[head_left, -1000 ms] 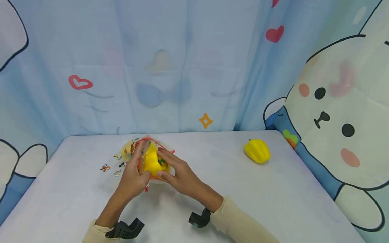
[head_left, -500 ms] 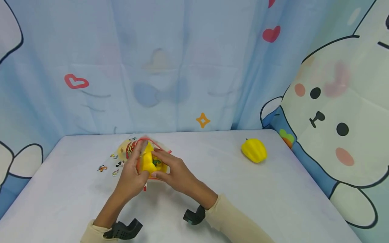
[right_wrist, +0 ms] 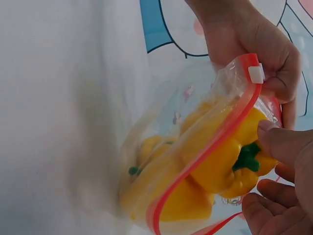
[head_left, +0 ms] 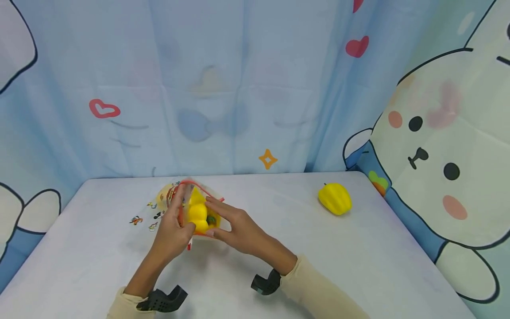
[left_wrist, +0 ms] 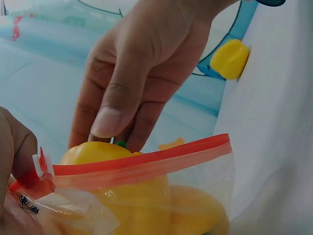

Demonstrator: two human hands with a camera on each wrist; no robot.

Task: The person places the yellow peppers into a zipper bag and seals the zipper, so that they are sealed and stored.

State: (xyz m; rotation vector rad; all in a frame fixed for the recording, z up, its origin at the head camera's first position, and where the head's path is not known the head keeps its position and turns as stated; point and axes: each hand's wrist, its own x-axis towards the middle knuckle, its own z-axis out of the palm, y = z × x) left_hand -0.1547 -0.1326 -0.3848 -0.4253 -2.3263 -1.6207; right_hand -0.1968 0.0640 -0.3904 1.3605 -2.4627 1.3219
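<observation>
A clear zip bag (head_left: 164, 195) with a red rim and printed cartoon figures lies near the back left of the table, mouth towards me. My left hand (head_left: 174, 230) grips the rim beside the white slider (right_wrist: 256, 74). Thumb and fingers of my right hand (head_left: 241, 228) hold a yellow bell pepper (right_wrist: 210, 166) with a green stem at the bag's mouth. It sits partly inside the bag. Behind the clear plastic, more yellow peppers (right_wrist: 171, 198) show in the right wrist view. The left hand's fingertips are partly hidden by the bag.
Another yellow bell pepper (head_left: 335, 199) lies alone at the back right of the white table (head_left: 358, 266). A blue curtain (head_left: 191, 53) with cartoon prints hangs along the back and sides. Each wrist wears a black camera mount (head_left: 266, 282).
At the bag's mouth the held pepper has turned a little and its stem sits lower. The left hand keeps its grip on the rim. The lone pepper stays put.
</observation>
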